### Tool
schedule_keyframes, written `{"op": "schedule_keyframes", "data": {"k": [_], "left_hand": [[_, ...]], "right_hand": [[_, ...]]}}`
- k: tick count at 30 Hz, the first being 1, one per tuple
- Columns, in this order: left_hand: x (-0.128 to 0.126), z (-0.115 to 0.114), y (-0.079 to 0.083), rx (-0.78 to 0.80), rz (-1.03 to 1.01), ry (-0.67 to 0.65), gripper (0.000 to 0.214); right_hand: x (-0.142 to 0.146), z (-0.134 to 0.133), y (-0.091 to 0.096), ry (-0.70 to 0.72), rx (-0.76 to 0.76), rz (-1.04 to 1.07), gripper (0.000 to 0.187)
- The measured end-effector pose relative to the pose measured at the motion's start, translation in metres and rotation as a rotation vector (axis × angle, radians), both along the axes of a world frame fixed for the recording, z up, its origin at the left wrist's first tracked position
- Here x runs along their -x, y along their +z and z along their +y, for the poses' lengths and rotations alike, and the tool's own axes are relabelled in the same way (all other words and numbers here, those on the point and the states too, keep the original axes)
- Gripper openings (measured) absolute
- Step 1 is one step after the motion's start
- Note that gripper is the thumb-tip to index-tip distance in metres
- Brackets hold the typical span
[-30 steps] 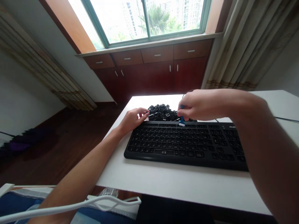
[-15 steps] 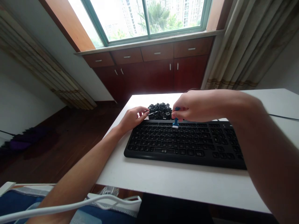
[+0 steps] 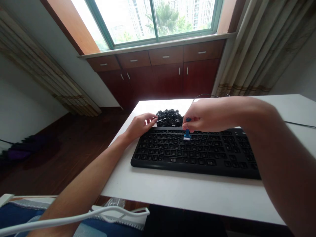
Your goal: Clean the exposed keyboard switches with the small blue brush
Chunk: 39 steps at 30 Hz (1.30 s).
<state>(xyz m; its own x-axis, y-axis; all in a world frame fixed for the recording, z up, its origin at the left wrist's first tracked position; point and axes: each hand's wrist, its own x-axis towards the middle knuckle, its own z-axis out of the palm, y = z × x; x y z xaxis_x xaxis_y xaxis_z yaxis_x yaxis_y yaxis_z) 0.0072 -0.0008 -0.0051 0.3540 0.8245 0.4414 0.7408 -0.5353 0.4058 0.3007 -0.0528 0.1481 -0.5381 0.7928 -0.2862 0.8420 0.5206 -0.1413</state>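
A black keyboard (image 3: 172, 167) with its keycaps off lies on the white table, its rows of bare key sockets showing. My right hand (image 3: 201, 115) pinches a small blue brush (image 3: 187, 134) with white bristles. The bristles point down at the upper middle rows of sockets; whether they touch cannot be made out. My left hand (image 3: 142, 125) rests by the keyboard's back left corner, thumb and fingers apart. Its fingertips are at the left side of a heap of loose black keycaps (image 3: 170, 117) behind the keyboard. My right hand hides part of the keyboard's back edge.
The white table (image 3: 192, 194) extends under both forearms. A thin black cable (image 3: 204, 94) curves behind my right hand. At the lower left, a white tubular frame (image 3: 74, 219) and blue zippered fabric (image 3: 96, 230) stand by the table's front edge. Wooden cabinets (image 3: 158, 79) line the window wall.
My right hand has moved slightly toward me with the brush, bringing the bristles a little lower over the sockets. The left hand stays in place.
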Motion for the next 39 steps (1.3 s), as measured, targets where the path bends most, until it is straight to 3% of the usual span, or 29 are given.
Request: {"op": "schedule_keyframes", "data": {"k": [8,21,32,39], "left_hand": [[-0.001,-0.001,0.000,0.012,-0.003,-0.005,0.033],[-0.002,0.000,0.001,0.031,-0.010,-0.003,0.034],[-0.004,-0.001,0.002,0.033,-0.008,-0.012,0.035],[-0.002,-0.001,0.002,0.046,-0.002,-0.016,0.035]], "right_hand": [[-0.001,-0.001,0.002,0.038,0.083,-0.013,0.035],[0.006,-0.009,0.004,0.130,0.075,0.038,0.030],[0.008,-0.011,0.003,0.082,-0.070,0.090,0.029],[0.005,-0.017,0.005,0.133,0.063,0.030,0.033]]}}
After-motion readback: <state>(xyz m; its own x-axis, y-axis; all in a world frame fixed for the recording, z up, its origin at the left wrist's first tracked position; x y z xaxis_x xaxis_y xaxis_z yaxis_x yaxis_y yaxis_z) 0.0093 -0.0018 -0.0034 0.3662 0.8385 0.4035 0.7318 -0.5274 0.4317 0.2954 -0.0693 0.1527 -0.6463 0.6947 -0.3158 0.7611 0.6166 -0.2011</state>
